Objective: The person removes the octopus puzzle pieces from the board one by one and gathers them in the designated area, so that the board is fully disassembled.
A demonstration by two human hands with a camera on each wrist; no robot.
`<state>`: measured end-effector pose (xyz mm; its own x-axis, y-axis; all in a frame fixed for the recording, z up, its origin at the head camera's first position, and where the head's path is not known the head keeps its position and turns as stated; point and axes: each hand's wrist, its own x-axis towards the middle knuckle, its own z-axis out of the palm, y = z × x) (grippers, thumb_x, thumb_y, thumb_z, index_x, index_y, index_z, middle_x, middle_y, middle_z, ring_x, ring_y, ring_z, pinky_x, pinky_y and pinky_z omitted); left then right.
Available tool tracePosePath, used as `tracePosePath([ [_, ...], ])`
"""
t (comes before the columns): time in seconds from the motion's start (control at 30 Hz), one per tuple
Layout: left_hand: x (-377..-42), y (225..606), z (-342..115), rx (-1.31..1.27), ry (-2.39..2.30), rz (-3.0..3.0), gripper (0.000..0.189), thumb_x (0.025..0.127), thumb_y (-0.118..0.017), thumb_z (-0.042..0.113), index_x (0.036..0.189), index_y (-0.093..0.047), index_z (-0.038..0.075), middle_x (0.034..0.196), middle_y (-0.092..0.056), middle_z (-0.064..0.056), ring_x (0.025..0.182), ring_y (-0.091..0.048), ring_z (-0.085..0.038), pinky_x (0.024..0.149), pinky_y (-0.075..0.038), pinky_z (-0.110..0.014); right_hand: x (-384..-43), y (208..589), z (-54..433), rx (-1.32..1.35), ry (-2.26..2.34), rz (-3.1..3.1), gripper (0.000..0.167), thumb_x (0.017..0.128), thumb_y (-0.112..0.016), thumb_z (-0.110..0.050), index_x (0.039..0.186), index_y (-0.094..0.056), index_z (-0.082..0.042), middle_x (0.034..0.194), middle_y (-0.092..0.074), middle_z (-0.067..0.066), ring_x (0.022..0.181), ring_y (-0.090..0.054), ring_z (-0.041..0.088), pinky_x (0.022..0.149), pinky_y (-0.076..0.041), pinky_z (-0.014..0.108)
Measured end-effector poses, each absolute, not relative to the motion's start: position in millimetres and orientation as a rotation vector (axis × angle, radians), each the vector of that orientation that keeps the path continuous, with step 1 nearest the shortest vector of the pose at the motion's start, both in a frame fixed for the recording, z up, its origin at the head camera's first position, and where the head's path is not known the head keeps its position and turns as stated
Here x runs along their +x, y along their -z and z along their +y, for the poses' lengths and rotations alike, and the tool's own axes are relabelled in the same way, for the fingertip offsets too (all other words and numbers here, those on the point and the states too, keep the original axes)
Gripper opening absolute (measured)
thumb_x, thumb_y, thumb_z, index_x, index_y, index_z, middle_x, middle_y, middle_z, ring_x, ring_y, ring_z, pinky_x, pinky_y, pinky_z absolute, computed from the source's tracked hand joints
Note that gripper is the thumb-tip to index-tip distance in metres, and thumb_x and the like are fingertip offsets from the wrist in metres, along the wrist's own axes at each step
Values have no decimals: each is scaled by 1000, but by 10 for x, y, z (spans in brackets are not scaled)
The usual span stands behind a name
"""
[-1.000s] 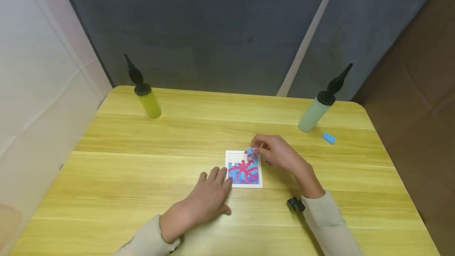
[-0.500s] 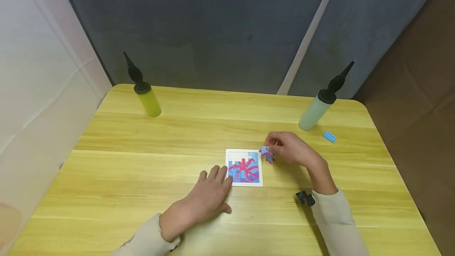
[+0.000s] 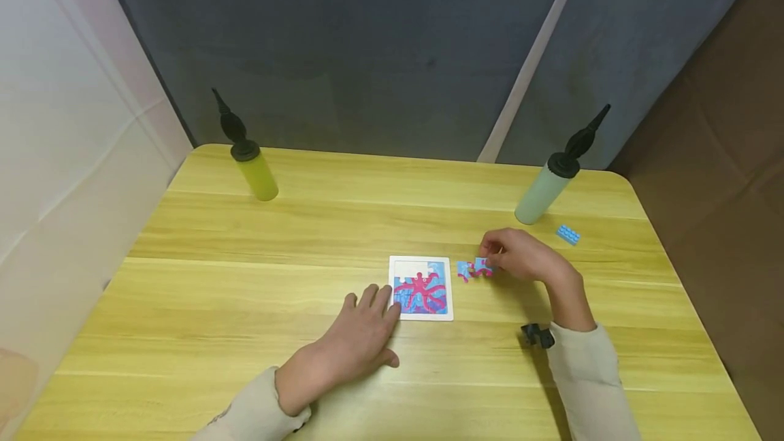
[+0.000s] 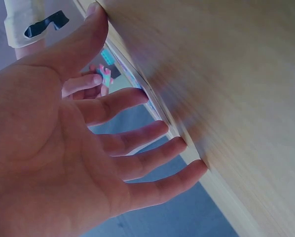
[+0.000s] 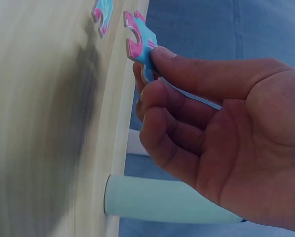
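Observation:
Between thumb and curled fingers, my right hand [image 3: 520,254] pinches a blue and pink jigsaw piece [image 5: 143,42], held above the table in the right wrist view. A second jigsaw piece [image 3: 463,270] lies on the table between that hand and the puzzle. The square puzzle board [image 3: 422,317] has a white frame and shows a pink octopus; bare white backing shows at its upper left and top middle. My left hand [image 3: 352,342] lies with fingers spread, fingertips at the board's left edge. In the left wrist view, its fingers [image 4: 162,187] reach down to the table surface.
A blue toy brick [image 3: 567,235] lies beyond my right hand. Behind it stands a pale green pump bottle [image 3: 542,197] with a black nozzle, and a yellow one [image 3: 260,177] is at back left. A dark curtain [image 3: 367,53] hangs behind the table [image 3: 184,305].
My right hand has moved right, away from the board's upper right corner, carrying the pinched piece. The piece on the table now shows apart from the hand. My left hand stays put.

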<state>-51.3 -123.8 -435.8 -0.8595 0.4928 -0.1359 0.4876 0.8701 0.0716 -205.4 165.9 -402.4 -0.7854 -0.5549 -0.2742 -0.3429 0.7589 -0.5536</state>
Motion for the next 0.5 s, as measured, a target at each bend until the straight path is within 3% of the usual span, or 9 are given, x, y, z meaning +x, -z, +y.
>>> tracePosePath([
  [0.5, -512, 4361, -1238, 772, -58, 2895, 73, 80, -79, 61, 124, -60, 6, 135, -53, -15, 122, -51, -34, 92, -50, -53, -2147, 4202, 1733, -572, 666, 2474, 7, 96, -62, -4, 96, -69, -6, 88, -64, 6, 77, -54, 17, 70, -45, 29],
])
